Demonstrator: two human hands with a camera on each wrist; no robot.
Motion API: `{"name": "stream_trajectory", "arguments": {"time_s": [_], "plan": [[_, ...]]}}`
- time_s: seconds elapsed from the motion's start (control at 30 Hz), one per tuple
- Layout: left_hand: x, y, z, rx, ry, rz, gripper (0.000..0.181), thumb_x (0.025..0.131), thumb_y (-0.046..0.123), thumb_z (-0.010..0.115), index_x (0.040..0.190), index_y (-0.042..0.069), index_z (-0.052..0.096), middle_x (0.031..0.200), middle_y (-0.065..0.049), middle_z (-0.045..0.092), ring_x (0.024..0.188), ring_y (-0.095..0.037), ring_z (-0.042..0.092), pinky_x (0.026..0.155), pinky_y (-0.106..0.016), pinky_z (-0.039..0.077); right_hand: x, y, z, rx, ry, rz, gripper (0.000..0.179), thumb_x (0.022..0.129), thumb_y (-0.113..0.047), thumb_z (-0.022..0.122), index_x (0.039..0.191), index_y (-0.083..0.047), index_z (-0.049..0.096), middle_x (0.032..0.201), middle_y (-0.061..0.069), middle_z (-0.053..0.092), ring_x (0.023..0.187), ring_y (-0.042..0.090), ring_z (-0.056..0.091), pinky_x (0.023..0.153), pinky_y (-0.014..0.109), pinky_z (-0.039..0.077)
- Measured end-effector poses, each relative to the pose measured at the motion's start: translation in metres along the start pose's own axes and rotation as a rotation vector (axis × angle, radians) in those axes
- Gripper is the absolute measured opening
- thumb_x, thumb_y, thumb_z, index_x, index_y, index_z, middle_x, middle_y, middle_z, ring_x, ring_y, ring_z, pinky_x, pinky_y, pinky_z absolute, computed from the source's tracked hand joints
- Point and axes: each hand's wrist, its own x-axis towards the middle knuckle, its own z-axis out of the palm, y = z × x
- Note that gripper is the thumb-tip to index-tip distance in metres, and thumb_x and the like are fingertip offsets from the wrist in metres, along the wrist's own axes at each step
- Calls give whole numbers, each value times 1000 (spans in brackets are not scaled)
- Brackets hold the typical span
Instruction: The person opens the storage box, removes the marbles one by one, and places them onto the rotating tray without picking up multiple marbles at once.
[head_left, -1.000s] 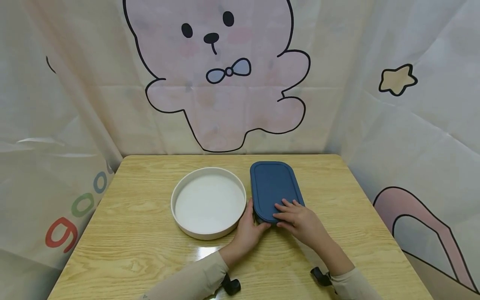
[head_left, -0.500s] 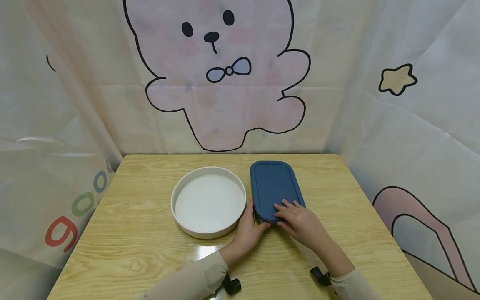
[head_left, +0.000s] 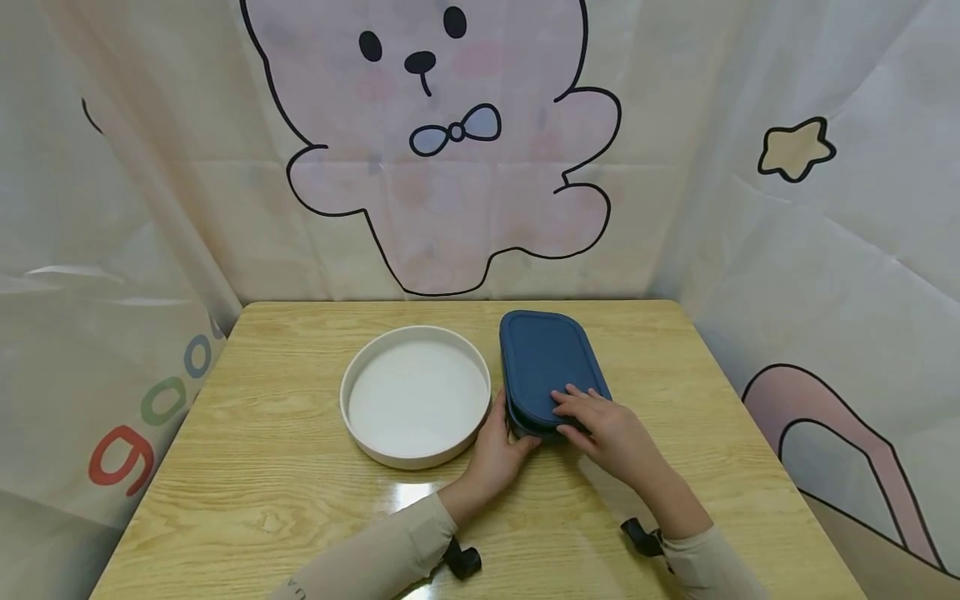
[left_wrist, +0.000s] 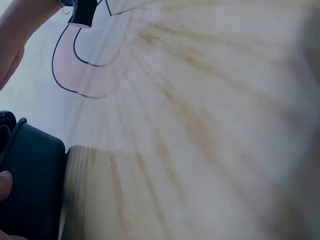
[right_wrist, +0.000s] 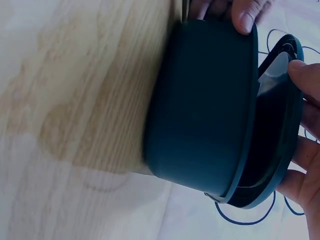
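A dark blue rectangular food container (right_wrist: 205, 100) stands on the table, its lid (head_left: 551, 358) raised at the near end. The right wrist view shows a wedge-shaped gap between container wall and lid (right_wrist: 287, 135). My right hand (head_left: 611, 433) pinches the lid's near edge, thumb below and fingers on top. At the near left corner my left hand (head_left: 491, 462) grips the container, thumb on its front wall and fingers along its left side. In the left wrist view, one fingertip (left_wrist: 5, 185) touches the container wall (left_wrist: 37, 175). What the container holds is hidden.
Just left of the container sits a round white dish (head_left: 420, 396) with a low rim, close beside my left hand. Both stand on a light wood-grain table (head_left: 270, 467). Printed curtains (head_left: 450, 208) hang behind and on both sides.
The lid's near edge has come up from the container under my right hand, which rises slightly. My left hand keeps its grip. The head view has tilted down a little.
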Motion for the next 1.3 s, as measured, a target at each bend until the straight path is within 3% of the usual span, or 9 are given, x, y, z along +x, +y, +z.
{"name": "stream_trajectory", "arguments": {"time_s": [0.13, 0.3, 0.6, 0.73, 0.87, 0.97, 1.07, 1.13, 1.3], "plan": [[0, 0, 0, -46, -2, 24, 96, 90, 0, 77, 164, 11, 16, 168, -8, 25, 154, -23, 28, 122, -45, 32, 0, 1, -4, 43, 21, 11, 41, 85, -13, 84, 123, -5, 71, 134, 13, 69, 123, 33, 65, 98, 55, 55], [-1, 0, 1, -34, 0, 24, 97, 90, -1, 76, 164, 8, 15, 168, -9, 25, 154, -23, 28, 122, -43, 32, -1, 3, -8, 97, 63, 13, 40, 85, -7, 82, 123, -6, 72, 134, 12, 69, 123, 34, 65, 97, 51, 55], [-1, -3, 3, -12, 1, -7, 97, 89, -2, 76, 163, 0, 14, 168, -15, 23, 153, -26, 29, 123, -41, 31, -1, 9, -16, 173, 168, 14, 44, 84, 2, 79, 127, -6, 71, 131, 11, 70, 122, 33, 66, 112, 21, 41], [0, -2, 3, -4, 7, 9, 96, 88, -2, 77, 163, 0, 16, 168, -16, 26, 153, -26, 30, 123, -41, 31, 0, 14, -17, 208, 257, -34, 36, 95, -7, 73, 130, -2, 70, 129, 14, 71, 121, 30, 67, 108, 18, 44], [0, -2, 3, 0, 12, 11, 97, 87, -2, 78, 163, 1, 17, 167, -15, 28, 152, -26, 32, 123, -41, 31, 1, 18, -20, 235, 346, -49, 34, 101, -14, 66, 131, 2, 68, 127, 17, 71, 121, 20, 67, 98, 13, 50], [0, -3, 2, 8, 11, 7, 98, 87, -2, 78, 163, 2, 16, 167, -14, 28, 152, -26, 31, 123, -42, 31, 1, 21, -23, 237, 408, -25, 36, 95, 0, 71, 130, 3, 69, 121, 17, 74, 104, 7, 72, 86, 8, 53], [0, -2, 1, 15, 6, 12, 99, 87, -3, 78, 163, 2, 15, 167, -16, 27, 153, -27, 30, 123, -44, 31, 2, 23, -27, 230, 463, 14, 49, 83, 15, 73, 130, 2, 69, 116, 17, 75, 84, 0, 66, 73, 5, 49], [0, -1, 1, 16, 3, 19, 99, 87, -3, 78, 163, 1, 15, 167, -17, 27, 153, -29, 30, 123, -45, 31, 3, 24, -29, 237, 496, 42, 55, 78, 22, 72, 129, 3, 69, 113, 18, 75, 85, -2, 65, 72, 5, 49], [0, 1, 1, 8, -2, 20, 99, 87, -4, 77, 163, -1, 14, 167, -19, 27, 153, -30, 30, 123, -45, 31, 8, 21, -36, 316, 566, 100, 57, 72, 35, 66, 124, 12, 68, 111, 29, 72, 109, -3, 67, 84, 10, 54]]}}
